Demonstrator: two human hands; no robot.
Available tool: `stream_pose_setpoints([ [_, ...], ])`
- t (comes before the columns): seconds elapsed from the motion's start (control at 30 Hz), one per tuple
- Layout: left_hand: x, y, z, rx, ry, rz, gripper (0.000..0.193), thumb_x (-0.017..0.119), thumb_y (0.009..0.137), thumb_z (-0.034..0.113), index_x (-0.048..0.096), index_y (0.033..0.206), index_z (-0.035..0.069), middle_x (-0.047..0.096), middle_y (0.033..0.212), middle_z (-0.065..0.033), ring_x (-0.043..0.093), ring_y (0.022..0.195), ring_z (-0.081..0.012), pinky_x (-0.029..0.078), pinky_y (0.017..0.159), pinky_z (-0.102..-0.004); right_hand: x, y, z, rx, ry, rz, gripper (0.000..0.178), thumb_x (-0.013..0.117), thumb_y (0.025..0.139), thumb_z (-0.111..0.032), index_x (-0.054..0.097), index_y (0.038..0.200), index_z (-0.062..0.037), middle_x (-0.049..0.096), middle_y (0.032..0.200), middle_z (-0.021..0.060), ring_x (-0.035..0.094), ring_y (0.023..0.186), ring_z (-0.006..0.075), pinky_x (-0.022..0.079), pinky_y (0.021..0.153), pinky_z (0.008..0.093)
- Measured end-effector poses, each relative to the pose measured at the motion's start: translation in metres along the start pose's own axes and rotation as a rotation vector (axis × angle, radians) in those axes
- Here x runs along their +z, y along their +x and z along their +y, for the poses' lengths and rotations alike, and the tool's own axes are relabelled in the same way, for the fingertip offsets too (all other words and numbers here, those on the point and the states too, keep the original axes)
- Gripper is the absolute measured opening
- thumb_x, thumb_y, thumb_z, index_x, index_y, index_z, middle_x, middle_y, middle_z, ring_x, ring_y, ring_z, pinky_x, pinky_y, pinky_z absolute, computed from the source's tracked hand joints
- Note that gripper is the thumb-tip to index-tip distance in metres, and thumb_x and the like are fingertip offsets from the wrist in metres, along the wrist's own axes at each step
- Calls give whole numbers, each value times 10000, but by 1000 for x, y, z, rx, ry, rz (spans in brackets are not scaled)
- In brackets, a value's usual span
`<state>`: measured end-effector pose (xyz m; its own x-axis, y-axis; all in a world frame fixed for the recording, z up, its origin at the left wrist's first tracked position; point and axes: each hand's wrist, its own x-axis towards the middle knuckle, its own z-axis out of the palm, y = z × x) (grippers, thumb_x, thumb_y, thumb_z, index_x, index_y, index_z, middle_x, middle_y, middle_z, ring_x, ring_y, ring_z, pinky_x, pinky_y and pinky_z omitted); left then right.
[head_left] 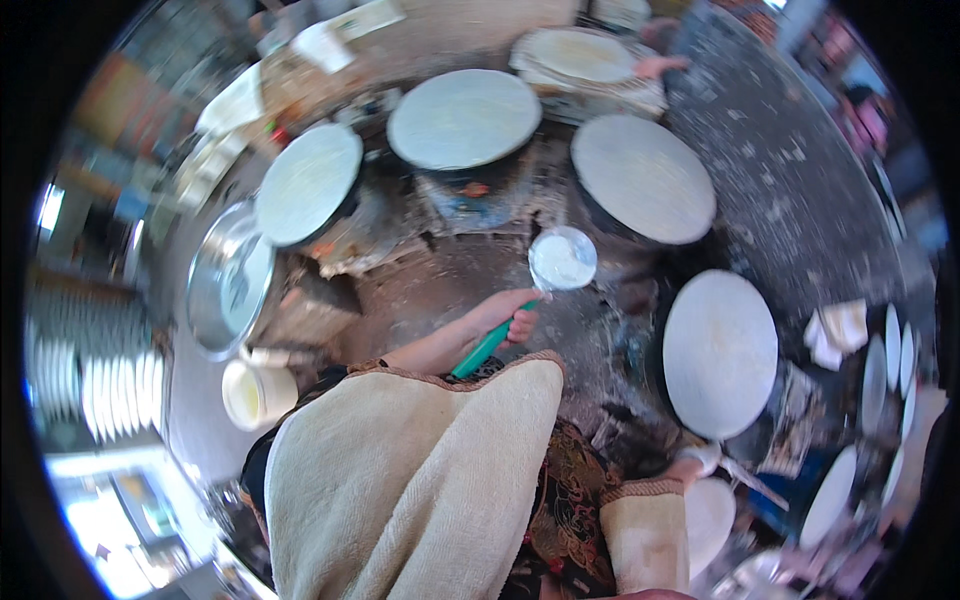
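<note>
My left hand (pixel 505 315) is closed around the green handle of a ladle (pixel 563 258), whose round bowl holds white liquid. The ladle hangs between a round white-topped griddle (pixel 643 180) at the far right and another griddle (pixel 464 120) at the far middle. At the lower right, my right hand (pixel 686 468) is beside a nearer round griddle (pixel 719 353). Something white lies against its fingers, and a pale flat strip (pixel 756 486) extends just beyond; blur hides whether the hand grips either. Beige cloth (pixel 410 480) covers my left arm and lap.
Another griddle (pixel 309 185) stands at the left, next to a large metal basin (pixel 230 280) with whitish contents. Below it is a pale bucket (pixel 258 394). Stacked white plates (pixel 125 395) line the left. Another person's hand (pixel 660 67) touches a stack of thin round sheets (pixel 580 55).
</note>
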<state>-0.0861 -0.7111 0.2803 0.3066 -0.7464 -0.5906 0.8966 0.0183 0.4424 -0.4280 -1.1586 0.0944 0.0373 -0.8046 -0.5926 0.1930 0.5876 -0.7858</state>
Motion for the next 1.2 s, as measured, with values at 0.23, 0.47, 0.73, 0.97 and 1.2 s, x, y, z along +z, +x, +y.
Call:
stream_pose_setpoints([
  [0.23,-30,-58,-54,173,-333,157,244,379,959,314,458,1102,133,319,499,73,300,387,-41,215,319,-212,124,-27,-120,-704,-1055,301,367,638,775,-297,618,1003,-11,665,884,143,640,736,282,504,605,436],
  [0.47,-51,-105,-48,358,-432,233,229,505,906,355,456,889,132,332,510,77,303,394,-39,233,330,-200,311,-252,62,-853,-1012,-1103,392,579,825,-325,586,1086,-32,640,946,190,616,851,332,482,730,412],
  [0.73,-131,-188,-38,711,-364,614,188,593,864,186,477,749,92,384,490,48,351,363,-50,280,323,-204,328,-522,219,-457,-1064,-2247,428,539,864,-351,570,1136,-22,627,998,210,606,952,331,457,843,358],
  [0.97,-225,-289,-36,881,-612,794,257,560,862,157,435,642,115,338,449,66,334,345,-59,283,352,-224,437,-560,385,731,-1017,-1327,201,514,865,-210,582,840,-23,596,689,51,548,559,152,479,538,302],
  [1.2,-275,-343,-34,988,-896,900,321,522,886,180,390,595,155,343,442,68,315,315,-65,264,323,-219,517,-555,478,956,-762,-622,557,433,853,-531,474,1143,-57,501,1174,123,458,1083,314,363,925,494],
])
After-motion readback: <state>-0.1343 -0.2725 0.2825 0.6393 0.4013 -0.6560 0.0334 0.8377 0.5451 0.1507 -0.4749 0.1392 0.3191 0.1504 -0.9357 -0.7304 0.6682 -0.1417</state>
